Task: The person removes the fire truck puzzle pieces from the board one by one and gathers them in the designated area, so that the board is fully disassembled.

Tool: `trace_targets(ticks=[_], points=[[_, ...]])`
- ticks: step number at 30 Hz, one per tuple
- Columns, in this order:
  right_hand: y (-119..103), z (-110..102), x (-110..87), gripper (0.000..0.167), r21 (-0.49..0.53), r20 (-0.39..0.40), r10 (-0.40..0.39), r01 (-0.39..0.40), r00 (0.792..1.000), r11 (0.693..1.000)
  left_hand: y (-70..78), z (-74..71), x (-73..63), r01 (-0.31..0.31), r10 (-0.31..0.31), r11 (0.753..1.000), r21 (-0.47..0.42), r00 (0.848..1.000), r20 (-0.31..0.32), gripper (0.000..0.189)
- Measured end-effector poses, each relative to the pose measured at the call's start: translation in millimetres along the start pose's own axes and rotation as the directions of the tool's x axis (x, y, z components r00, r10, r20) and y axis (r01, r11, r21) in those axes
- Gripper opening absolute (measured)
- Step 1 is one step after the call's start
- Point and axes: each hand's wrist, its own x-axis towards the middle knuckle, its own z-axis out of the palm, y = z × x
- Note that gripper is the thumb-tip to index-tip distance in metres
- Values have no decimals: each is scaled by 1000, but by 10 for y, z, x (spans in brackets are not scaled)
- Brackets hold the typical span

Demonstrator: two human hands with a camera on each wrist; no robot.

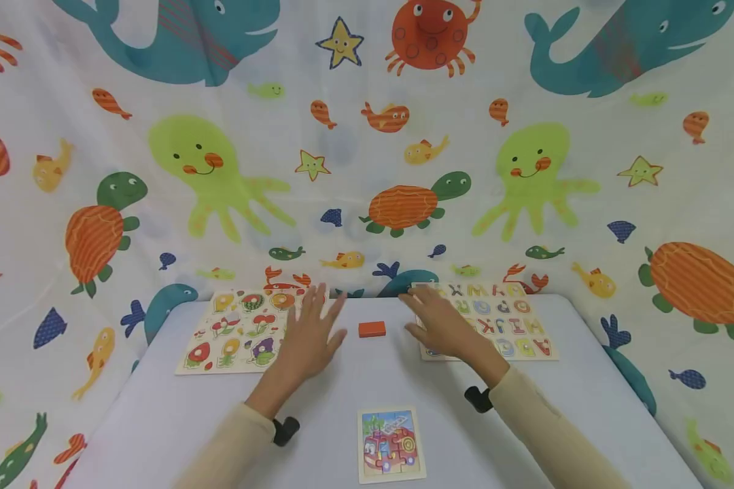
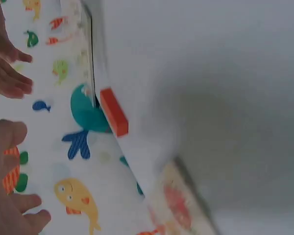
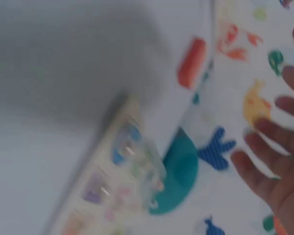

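My left hand point(image 1: 310, 337) hovers with spread fingers over the right side of a wooden fruit puzzle board point(image 1: 220, 369), holding nothing. On the other side, my right hand point(image 1: 443, 324) has its fingers extended above the left part of a wooden letter puzzle board point(image 1: 550, 357) and is likewise bare. Between the two hands a small red block point(image 1: 372, 329) lies on the table; the left wrist view shows the red block point(image 2: 114, 111) near the table's back edge. Closer to me lies a small jigsaw of a red fire truck point(image 1: 391, 445) in a pale frame.
A white table point(image 1: 330, 428) carries all these things. Behind it hangs a white cloth point(image 1: 355, 244) printed with sea animals, which also drops down at both sides. Each wrist wears a small black camera, one on the left point(image 1: 285, 430) and one on the right point(image 1: 478, 399).
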Motion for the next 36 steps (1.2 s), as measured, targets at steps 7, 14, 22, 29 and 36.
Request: trace_targets(ticks=[7, 14, 22, 29, 36], points=[[-307, 393, -305, 34, 247, 326, -193, 113, 925, 962, 290, 163, -818, -189, 234, 970, -155, 901, 366, 54], [-467, 645, -417, 36, 239, 414, -308, 224, 856, 945, 462, 286, -1121, -171, 231, 972, -160, 810, 539, 54], [-552, 719, -355, 42, 198, 425, -419, 370, 802, 908, 468, 318, -1184, -165, 206, 979, -123, 800, 564, 57], [-697, 660, -221, 52, 76, 499, -448, 478, 741, 875, 460, 289, -1202, -116, 173, 984, -134, 787, 593, 59], [-795, 662, -163, 55, -78, 554, -453, 586, 698, 807, 474, 288, -1225, -133, 186, 982, -131, 782, 595, 63]])
